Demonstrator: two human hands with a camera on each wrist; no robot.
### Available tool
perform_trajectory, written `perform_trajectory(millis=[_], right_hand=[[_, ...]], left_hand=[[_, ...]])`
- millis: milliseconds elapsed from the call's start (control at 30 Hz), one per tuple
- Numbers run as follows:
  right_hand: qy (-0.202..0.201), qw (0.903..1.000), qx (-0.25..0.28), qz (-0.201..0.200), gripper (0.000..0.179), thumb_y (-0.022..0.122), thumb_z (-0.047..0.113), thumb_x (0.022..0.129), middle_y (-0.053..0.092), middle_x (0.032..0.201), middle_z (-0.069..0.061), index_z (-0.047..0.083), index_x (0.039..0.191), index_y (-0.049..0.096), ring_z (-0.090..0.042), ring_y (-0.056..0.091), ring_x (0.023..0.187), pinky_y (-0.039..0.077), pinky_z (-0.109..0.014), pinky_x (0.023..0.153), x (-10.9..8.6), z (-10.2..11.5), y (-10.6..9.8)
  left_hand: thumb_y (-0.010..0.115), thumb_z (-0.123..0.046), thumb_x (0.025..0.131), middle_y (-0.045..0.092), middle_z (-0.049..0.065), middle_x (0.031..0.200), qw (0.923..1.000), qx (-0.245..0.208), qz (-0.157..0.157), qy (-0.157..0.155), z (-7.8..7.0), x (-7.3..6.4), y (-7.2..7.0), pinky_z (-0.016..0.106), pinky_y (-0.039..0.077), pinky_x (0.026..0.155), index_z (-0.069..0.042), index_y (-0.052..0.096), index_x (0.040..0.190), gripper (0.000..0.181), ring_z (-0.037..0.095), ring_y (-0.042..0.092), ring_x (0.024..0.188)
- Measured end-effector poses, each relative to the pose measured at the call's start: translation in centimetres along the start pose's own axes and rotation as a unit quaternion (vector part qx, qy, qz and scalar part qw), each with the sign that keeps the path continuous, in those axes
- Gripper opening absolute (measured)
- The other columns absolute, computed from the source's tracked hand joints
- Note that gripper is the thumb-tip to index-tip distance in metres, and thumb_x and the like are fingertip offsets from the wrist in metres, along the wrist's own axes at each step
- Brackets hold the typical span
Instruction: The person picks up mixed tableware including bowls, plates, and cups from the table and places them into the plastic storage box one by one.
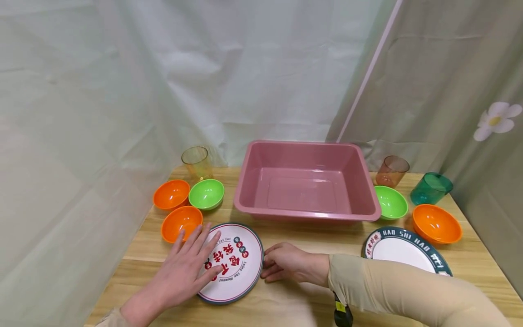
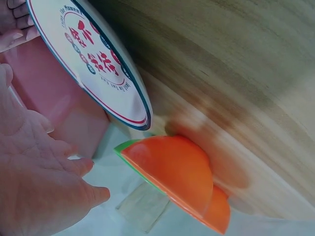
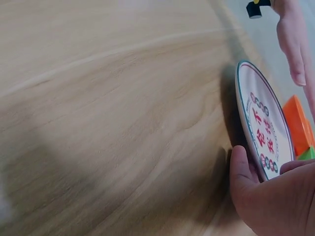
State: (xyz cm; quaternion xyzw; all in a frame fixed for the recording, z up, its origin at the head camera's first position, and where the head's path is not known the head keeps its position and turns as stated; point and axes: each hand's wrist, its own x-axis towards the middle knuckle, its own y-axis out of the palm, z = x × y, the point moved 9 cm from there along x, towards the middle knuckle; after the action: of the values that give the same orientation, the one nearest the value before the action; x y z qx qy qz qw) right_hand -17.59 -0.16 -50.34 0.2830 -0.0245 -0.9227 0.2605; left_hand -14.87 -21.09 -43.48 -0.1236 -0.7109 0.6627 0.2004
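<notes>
Nearest us: the beige right sleeve [image 1: 408, 286]. Then wooden table [image 1: 130, 277]. Pink basin [image 1: 304, 186] at back, middle. Printed plate [image 1: 234, 259] lies on the table, front-left of the basin; dark-rimmed plate [image 1: 402, 252] at right, partly behind the sleeve. Left hand [image 1: 184, 272] extended over the printed plate's left side, fingers spread. Right hand [image 1: 290, 263] at its right rim, fingers bent; we can't tell if it's gripping. Three orange bowls [image 1: 180, 222], two green bowls [image 1: 206, 195], split left and right. We count three cups [image 1: 426, 191]: yellow left, brownish and teal right.
</notes>
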Motion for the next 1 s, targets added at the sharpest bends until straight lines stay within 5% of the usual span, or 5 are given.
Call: perform_trajectory(millis=[300,533,1000], right_hand=[[0.008,0.9993,0.025,-0.026,0.011,0.059,0.0,0.099,0.064,0.084,-0.016,-0.009,0.106,0.059,-0.02,0.066,0.064,0.063,-0.039,0.072,0.6,-0.6,0.5],[-0.01,0.9987,0.022,-0.044,0.01,0.062,0.001,0.097,0.069,0.081,-0.017,-0.008,0.103,0.064,-0.018,0.068,0.063,0.062,-0.034,0.067,0.8,-0.6,0.8],[-0.018,0.9971,0.056,-0.049,0.022,0.047,-0.005,0.086,0.063,0.086,-0.015,-0.009,0.108,0.052,-0.02,0.065,0.069,0.06,-0.031,0.065,0.7,-1.1,1.9]], left_hand=[[0.046,-0.066,0.1,0.016,0.011,0.17,0.9999,0.001,0.012,-0.006,-0.2,0.2,0.0,0.063,0.011,0.12,-0.019,0.032,0.162,0.079,0.037,0.02,0.153],[0.053,-0.063,0.099,0.021,0.012,0.169,0.9998,-0.012,-0.014,0.002,-0.6,0.2,-0.5,0.062,0.013,0.12,-0.017,0.035,0.161,0.079,0.039,0.025,0.151],[0.05,-0.059,0.102,0.02,0.012,0.169,0.9997,-0.017,-0.016,0.003,-0.5,0.3,-0.8,0.052,-0.006,0.124,-0.014,0.034,0.161,0.076,0.037,0.022,0.153]])
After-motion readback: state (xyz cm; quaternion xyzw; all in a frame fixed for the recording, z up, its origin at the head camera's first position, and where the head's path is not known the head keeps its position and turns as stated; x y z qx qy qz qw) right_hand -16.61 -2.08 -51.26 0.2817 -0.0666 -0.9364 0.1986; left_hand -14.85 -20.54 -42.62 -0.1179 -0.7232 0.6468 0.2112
